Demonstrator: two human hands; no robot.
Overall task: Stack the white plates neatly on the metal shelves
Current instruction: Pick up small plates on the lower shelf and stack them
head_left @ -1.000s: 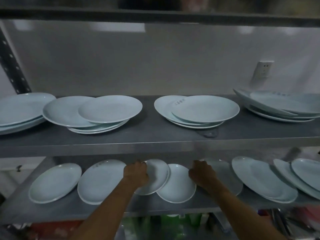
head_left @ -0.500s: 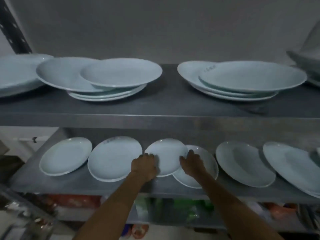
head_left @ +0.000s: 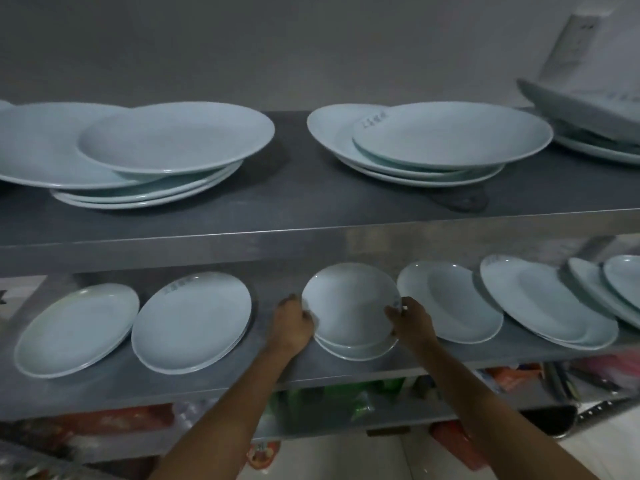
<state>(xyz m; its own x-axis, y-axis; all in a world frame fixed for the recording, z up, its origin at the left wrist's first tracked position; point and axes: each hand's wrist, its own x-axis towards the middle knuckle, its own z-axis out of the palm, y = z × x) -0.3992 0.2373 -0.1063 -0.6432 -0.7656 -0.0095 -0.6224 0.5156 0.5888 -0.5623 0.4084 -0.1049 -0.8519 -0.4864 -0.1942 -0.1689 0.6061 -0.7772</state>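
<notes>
On the lower metal shelf [head_left: 207, 386] a small round white plate [head_left: 349, 303] lies on top of a second small plate [head_left: 356, 351], whose rim shows below it. My left hand [head_left: 292, 323] grips the top plate's left edge. My right hand [head_left: 410, 322] grips its right edge. Both hands are closed on the rim. Single white plates lie along the same shelf: an oval plate [head_left: 76, 329] at far left, another oval plate [head_left: 192, 322] beside it, and a deep plate [head_left: 450, 301] just right of my right hand.
The upper shelf [head_left: 294, 206] carries loose plate stacks at left [head_left: 156, 150] and at centre right [head_left: 433, 140], and a tilted pile [head_left: 588, 123] at far right. More overlapping plates [head_left: 547, 303] fill the lower shelf's right end. Coloured packets [head_left: 329, 400] sit below.
The small plate has slid right and now sits over the neighbouring small plate. Both hands moved with it. The camera came closer and lower.
</notes>
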